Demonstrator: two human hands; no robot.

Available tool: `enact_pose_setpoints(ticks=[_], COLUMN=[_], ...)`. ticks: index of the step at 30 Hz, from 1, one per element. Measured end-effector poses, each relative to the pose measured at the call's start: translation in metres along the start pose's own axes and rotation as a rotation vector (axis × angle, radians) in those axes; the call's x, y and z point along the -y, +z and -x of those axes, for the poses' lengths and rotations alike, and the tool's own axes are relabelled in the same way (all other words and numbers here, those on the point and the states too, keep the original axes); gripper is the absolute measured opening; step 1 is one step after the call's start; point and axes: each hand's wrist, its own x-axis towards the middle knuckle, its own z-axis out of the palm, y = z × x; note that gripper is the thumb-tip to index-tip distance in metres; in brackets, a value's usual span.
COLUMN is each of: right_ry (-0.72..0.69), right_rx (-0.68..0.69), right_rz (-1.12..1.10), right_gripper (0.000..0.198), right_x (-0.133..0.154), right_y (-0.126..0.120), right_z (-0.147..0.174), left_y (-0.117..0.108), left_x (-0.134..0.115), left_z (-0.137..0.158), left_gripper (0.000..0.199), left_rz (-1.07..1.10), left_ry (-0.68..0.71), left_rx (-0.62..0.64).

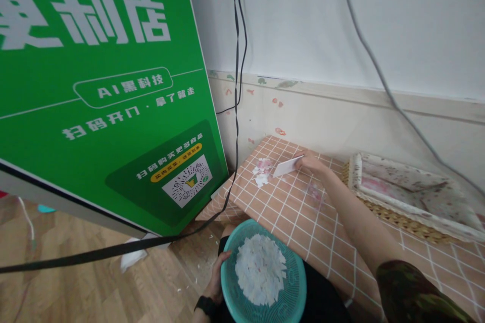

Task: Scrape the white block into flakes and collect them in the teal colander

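Note:
My left hand [218, 275], with a dark band on its wrist, is closed on the left rim of a teal plastic basket [297, 287]. White torn scraps [261, 270] like paper fill the basket's middle. My right hand [306, 160] reaches over the checked tabletop and grips a flat white card [288, 166], tilted with its lower edge near the surface. Just left of the card lies a small patch of whitish and pink scraps [262, 170]. A faint pinkish mark [315, 194] shows on the tabletop below my right wrist.
A cloth-lined wicker basket [401, 214] stands on the checked tabletop [280, 212] at right, against the wall. To the left rises a large green cabinet [144, 161]. A black strap [236, 126] hangs across the view, and a grey cable [369, 50] runs down the wall.

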Motion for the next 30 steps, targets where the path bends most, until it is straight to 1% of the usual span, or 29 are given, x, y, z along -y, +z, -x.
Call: enact_pose_setpoints(ticks=[3, 8, 13, 16, 20, 23, 28, 30], right_ry=[-0.004, -0.003, 0.001, -0.002, -0.009, -0.012, -0.006, 0.0], right_rx=[-0.005, -0.009, 0.034, 0.065, 0.119, 0.121, 0.074, 0.074], right_rz=[-0.016, -0.012, 0.013, 0.022, 0.023, 0.015, -0.008, -0.01], right_gripper=[0.016, 0.015, 0.015, 0.015, 0.015, 0.017, 0.018, 0.016], right_x=[0.003, 0.001, -0.001, 0.0, 0.002, 0.004, 0.002, 0.002], right_y=[0.001, 0.011, 0.016, 0.012, -0.002, -0.007, 0.004, 0.01], right_z=[-0.001, -0.009, -0.016, -0.017, -0.015, -0.014, -0.014, -0.015], left_y=[0.001, 0.005, 0.006, 0.005, 0.005, 0.008, 0.008, 0.006], left_x=[0.0, -0.002, -0.002, -0.002, -0.003, -0.005, -0.005, -0.004], left_z=[0.0, 0.002, 0.002, 0.001, 0.001, 0.002, 0.003, 0.001], left_gripper=[0.022, 0.021, 0.023, 0.022, 0.025, 0.024, 0.023, 0.023], left_rz=[0.026, 0.029, 0.008, 0.01, 0.024, 0.044, 0.038, 0.053], left_ry=[0.007, 0.013, 0.014, 0.017, -0.017, -0.019, -0.03, -0.021], left_rx=[-0.01, -0.041, -0.065, -0.051, -0.002, 0.01, -0.03, -0.025])
